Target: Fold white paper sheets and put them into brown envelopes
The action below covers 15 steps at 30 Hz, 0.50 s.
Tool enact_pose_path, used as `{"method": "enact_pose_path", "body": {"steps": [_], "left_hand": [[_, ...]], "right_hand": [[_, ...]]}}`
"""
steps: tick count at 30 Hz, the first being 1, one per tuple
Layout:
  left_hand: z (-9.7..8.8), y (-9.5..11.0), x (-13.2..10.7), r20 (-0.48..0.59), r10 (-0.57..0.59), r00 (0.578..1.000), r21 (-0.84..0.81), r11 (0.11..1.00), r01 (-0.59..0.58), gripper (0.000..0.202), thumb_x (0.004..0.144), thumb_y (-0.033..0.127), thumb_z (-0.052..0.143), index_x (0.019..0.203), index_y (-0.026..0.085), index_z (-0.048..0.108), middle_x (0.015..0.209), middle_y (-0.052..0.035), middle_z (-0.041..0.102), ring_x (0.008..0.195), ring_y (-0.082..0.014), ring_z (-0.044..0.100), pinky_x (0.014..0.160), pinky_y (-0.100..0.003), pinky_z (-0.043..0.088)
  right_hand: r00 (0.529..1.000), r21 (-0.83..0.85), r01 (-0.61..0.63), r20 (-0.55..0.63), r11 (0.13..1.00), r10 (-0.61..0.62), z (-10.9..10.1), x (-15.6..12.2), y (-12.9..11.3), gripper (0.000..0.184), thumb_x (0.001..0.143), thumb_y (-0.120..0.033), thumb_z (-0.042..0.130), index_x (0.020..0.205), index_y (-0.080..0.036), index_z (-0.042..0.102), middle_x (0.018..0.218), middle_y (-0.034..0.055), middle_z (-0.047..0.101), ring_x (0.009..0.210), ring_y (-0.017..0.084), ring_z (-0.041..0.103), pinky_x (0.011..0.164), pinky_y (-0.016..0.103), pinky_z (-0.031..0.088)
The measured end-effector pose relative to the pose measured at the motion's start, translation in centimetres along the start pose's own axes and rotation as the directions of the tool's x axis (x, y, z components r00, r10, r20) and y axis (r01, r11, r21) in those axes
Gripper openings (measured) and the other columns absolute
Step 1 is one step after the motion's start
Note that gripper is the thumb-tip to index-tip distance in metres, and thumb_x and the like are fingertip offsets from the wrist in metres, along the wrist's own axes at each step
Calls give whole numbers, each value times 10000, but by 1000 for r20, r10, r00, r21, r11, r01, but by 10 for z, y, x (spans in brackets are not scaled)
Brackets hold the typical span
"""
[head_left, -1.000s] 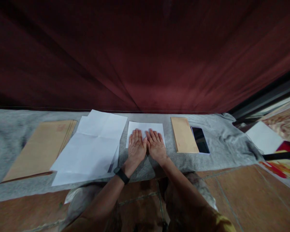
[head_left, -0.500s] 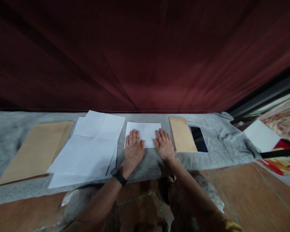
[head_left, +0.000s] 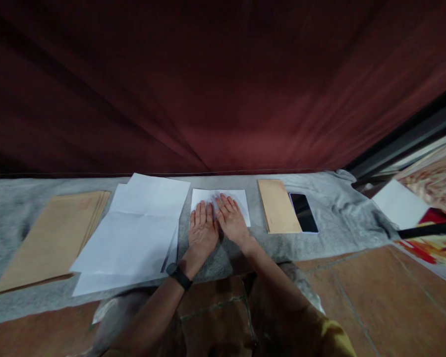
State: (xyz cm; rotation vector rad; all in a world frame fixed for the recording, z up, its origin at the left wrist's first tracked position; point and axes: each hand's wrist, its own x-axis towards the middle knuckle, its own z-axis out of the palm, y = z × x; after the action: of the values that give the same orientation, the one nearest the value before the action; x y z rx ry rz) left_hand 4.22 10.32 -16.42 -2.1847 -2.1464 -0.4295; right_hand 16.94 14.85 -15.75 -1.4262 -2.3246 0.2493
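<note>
A folded sheet of white paper (head_left: 241, 197) lies flat on the grey cloth in front of me. My left hand (head_left: 202, 228), a black watch on its wrist, rests palm down on the paper's left part with fingers stretched out. My right hand (head_left: 231, 218) also lies flat, near the paper's middle, its fingertips close to the left hand's. To the left are large creased white sheets (head_left: 134, 238), overlapping one another. On the right sits a small stack of brown envelopes (head_left: 278, 208).
Larger brown envelopes (head_left: 55, 235) are stacked at the far left. A dark-screened phone (head_left: 304, 213) touches the small envelopes. Grey cloth (head_left: 342, 213) covers the surface, with a dark red curtain (head_left: 223, 99) behind. Printed red and yellow sheets (head_left: 438, 243) lie at the right.
My right hand has slid left across the folded paper, from its right edge to near its middle, beside my left hand. The left hand stays at the left part.
</note>
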Motion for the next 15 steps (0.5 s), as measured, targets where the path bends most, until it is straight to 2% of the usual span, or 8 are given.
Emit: {"method": "enact_pose_path", "body": {"steps": [3, 9, 15], "left_hand": [[-1, -3, -1, 5, 22, 1000, 3, 1000, -22, 552, 1008, 257, 345, 1521, 63, 411, 1610, -195, 377, 1533, -298, 284, 1236, -499, 268], [-4, -7, 0, 13, 22, 1000, -7, 1000, -22, 567, 1012, 289, 362, 1529, 60, 402, 1612, -180, 378, 1518, -302, 321, 1233, -495, 281], [-12, -6, 8, 46, 17, 999, -39, 999, -15, 552, 1014, 264, 340, 1503, 27, 434, 1587, -202, 414, 1507, -295, 347, 1238, -476, 294]], "right_hand": [[1000, -34, -13, 16, 999, 13, 5, 1, -4, 489, 1084, -367, 316, 1504, -186, 490, 1606, 70, 419, 1508, 233, 339, 1250, 450, 244], [990, -144, -136, 14, 980, 139, 0, -3, 18, 486, 1080, -364, 347, 1535, -229, 448, 1626, 67, 377, 1503, 266, 346, 1234, 483, 240], [989, -177, -143, 0, 974, 145, 2, -4, 24, 494, 1079, -380, 343, 1539, -235, 444, 1640, 66, 352, 1494, 277, 360, 1228, 474, 244]]}}
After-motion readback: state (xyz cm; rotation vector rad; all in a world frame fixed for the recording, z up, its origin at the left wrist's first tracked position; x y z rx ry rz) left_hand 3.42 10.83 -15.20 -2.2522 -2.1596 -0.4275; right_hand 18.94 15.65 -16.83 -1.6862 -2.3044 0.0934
